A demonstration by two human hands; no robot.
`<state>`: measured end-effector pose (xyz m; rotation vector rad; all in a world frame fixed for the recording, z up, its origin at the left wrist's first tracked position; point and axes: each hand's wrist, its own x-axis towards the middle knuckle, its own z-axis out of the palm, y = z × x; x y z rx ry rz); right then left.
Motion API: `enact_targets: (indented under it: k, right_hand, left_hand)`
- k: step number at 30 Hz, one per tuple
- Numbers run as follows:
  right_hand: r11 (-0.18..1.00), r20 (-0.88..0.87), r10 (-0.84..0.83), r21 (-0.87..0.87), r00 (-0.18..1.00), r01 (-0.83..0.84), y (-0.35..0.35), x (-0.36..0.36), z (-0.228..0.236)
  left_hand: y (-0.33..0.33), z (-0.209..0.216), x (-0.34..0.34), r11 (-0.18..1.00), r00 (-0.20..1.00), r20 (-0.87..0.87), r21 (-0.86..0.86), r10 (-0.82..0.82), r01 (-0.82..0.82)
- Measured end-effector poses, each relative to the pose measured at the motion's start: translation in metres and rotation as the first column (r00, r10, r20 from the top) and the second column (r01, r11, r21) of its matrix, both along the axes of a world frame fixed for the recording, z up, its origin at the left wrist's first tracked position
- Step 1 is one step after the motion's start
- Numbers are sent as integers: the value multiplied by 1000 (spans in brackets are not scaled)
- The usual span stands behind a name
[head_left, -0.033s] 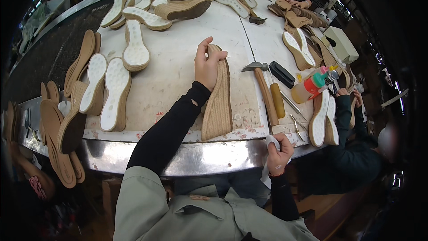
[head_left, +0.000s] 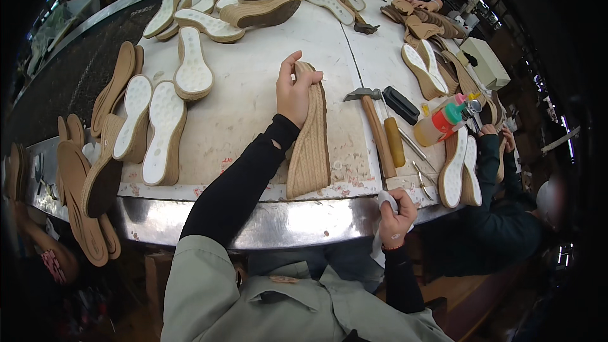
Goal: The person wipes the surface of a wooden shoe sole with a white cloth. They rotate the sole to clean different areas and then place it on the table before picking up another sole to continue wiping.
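A wedge shoe sole (head_left: 309, 145) wrapped in tan braided rope stands on its side in front of me, its broad heel end towards the table's near edge. My left hand (head_left: 294, 94) grips its narrow toe end, thumb over the top and fingers around the far side. My right hand (head_left: 397, 216) is closed on a crumpled white cloth (head_left: 378, 250) at the table's metal edge. A hammer (head_left: 378, 133) with a wooden handle lies just beyond that hand, beside an awl-like tool with a yellowish handle (head_left: 394, 142). Small pliers (head_left: 422, 180) lie near them.
White-topped wedge soles (head_left: 164, 133) stand at left, with more at the far side (head_left: 263, 11) and right (head_left: 451, 171). Tan insoles (head_left: 81, 196) overhang the left edge. A glue bottle (head_left: 437, 128) and black block (head_left: 401, 105) sit right. Co-workers' hands (head_left: 427, 5) are at far right and right (head_left: 497, 133).
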<state>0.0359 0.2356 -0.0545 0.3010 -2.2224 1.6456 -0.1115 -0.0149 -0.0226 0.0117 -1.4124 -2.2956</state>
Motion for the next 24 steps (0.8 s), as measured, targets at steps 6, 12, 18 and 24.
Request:
enact_targets:
  k: [6, 12, 18, 24]
  right_hand:
    - [1000, -9, 1, 8, 1000, 0, -2, -3, 2]
    - [999, -4, 14, 29, 1000, -14, -3, -3, 3]
    - [1000, 2, -3, -18, 1000, 3, -3, -4, 3]
    - [999, 12, 0, -43, 1000, 1, -3, -4, 4]
  left_hand:
    - [-3, 6, 0, 997, 998, 3, -39, 69, -68]
    - [-5, 6, -4, 994, 997, 8, -77, 79, -78]
    - [-7, -3, -12, 988, 995, -4, -122, 99, -98]
    - [-4, 3, -7, 997, 998, 56, -73, -9, 13]
